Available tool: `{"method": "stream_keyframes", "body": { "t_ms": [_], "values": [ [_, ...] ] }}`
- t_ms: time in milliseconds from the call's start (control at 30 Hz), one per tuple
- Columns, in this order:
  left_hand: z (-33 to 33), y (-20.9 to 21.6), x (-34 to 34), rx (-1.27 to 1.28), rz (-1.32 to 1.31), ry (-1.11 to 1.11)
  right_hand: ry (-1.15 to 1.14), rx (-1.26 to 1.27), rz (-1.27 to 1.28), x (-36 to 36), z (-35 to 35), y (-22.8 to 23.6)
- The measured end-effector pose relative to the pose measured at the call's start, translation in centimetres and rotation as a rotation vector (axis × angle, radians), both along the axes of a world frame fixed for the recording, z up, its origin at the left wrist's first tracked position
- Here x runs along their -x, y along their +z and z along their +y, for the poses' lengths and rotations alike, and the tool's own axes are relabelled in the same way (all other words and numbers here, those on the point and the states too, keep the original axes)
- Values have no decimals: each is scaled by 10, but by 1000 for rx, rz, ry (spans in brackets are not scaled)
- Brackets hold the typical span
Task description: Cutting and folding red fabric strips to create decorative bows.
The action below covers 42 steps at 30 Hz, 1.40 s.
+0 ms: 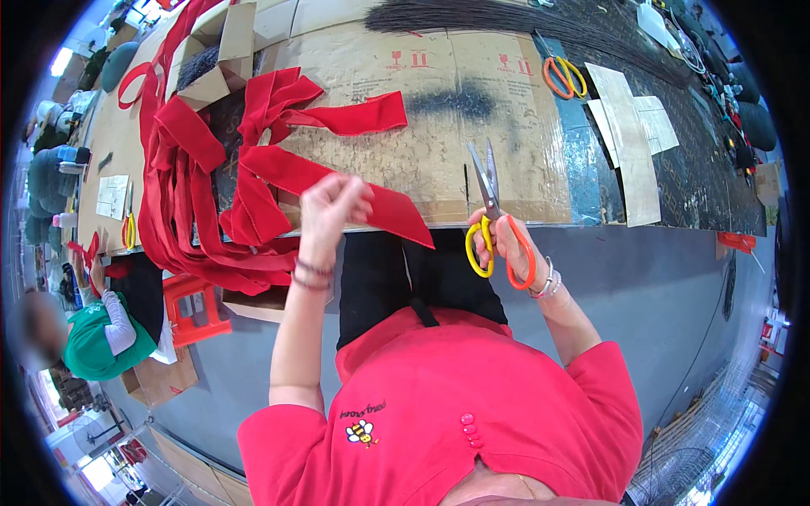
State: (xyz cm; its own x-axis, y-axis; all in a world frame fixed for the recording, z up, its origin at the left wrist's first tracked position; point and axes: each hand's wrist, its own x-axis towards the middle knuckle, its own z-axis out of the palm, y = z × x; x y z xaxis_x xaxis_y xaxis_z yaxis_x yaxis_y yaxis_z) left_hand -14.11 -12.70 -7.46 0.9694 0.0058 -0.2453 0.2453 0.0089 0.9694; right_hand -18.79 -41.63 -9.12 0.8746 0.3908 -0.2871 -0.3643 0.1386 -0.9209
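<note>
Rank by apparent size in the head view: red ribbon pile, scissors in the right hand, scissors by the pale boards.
1. Red ribbon pile
2. Held scissors
3. Tabletop scissors by the pale boards
Nearness may enlarge the held pair.

Yep, that's a craft workshop: cardboard-covered surface [531, 185] heaped with red ribbon [181, 194], scissors [492, 202] out, a bundle of dark strands [515, 25] up top, a co-worker [105, 337] in green off left, probably tools [744, 156] along the warped right edge.
</note>
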Motion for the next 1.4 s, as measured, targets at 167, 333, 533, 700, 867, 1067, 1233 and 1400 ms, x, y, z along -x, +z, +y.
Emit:
{"method": "stream_keyframes", "body": {
  "t_ms": [167, 333, 533, 700, 867, 1067, 1233, 1400],
  "values": [
    [8, -15, -72, 32, 92, 210, 1, -11, -26, -7, 2, 6],
    [-9, -48, -90, 469, 318, 128, -27, 37, -23, -16, 3, 10],
    [-31, -50, -88, 689, 388, 238, -64, 70, -102, -42, 3, 14],
    [-46, -65, -120, 744, 401, 347, -59, 46, -155, -59, 19, 16],
    [-47, -36, -109, 939, 124, 204, -124, 86, -250, -88, -1, 16],
    [-13, -9, -76, 933, 183, 4, -178, 132, -470, -143, 7, 24],
    [-8, -8, -67, 1030, 200, -117, -33, -47, -304, -154, 42, 32],
    [-16, 6, -53, 880, 261, 38, -46, -86, -292, -151, 49, 29]
  ]
}}
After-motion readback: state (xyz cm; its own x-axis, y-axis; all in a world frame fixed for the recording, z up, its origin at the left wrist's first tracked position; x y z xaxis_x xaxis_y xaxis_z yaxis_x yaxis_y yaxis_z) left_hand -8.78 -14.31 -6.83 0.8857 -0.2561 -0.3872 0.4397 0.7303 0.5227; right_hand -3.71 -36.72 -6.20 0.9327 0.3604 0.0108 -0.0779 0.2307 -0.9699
